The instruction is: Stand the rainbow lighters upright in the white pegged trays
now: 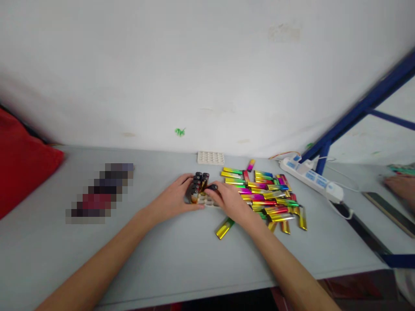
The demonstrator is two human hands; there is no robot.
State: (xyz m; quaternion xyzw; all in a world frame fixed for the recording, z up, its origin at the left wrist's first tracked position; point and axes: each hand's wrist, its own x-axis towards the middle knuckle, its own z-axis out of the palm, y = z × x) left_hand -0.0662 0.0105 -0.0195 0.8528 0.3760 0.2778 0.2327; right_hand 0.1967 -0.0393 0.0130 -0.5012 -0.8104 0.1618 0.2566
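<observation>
My left hand (175, 196) rests on the grey table (155, 255), its fingers curled against the left side of a small white tray (203, 199) that holds several upright lighters (198, 185) with black tops. My right hand (228, 199) is closed on one black-topped lighter (212, 187) and holds it at the tray's right side. A heap of shiny rainbow-coloured lighters (269, 196) lies just right of my right hand. One gold and green lighter (225, 228) lies alone in front of it.
An empty white tray (210, 157) lies at the back by the wall. A white power strip (311, 179) lies to the right. A red cloth (22, 166) lies at far left. Another person's hand (400, 185) shows at the right edge, beside a blue frame (356, 110).
</observation>
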